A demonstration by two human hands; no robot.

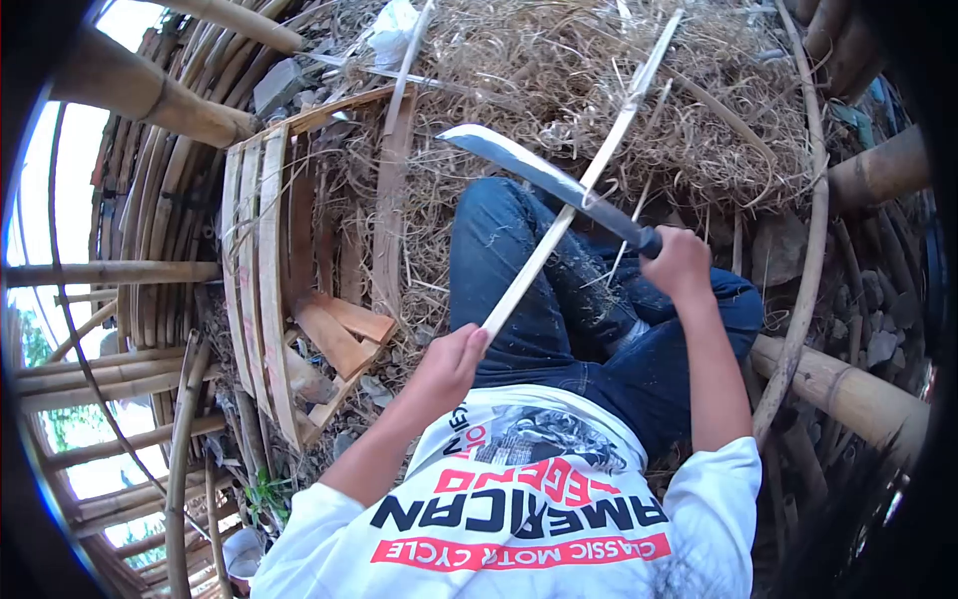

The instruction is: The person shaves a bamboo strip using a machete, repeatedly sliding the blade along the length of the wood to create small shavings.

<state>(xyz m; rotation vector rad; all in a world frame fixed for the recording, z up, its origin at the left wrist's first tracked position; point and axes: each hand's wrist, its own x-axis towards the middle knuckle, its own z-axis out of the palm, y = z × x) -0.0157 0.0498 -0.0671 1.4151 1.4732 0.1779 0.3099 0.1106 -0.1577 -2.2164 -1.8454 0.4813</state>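
My left hand (455,357) is closed round the near end of a long, pale bamboo strip (539,258), which slants up and away to the right over my legs. In my right hand (681,264) is the dark handle of a machete (539,172). Its long curved blade points up and left and crosses the strip, with the edge at the strip near a small curled shaving (589,198). Bits of shavings lie on my dark jeans (509,250).
A thick heap of bamboo shavings (559,80) covers the ground ahead. To the left stands a slatted wooden crate (261,270) on its side, with loose boards. Bamboo poles (848,384) run along both sides. A white plastic bag (393,35) lies at the top.
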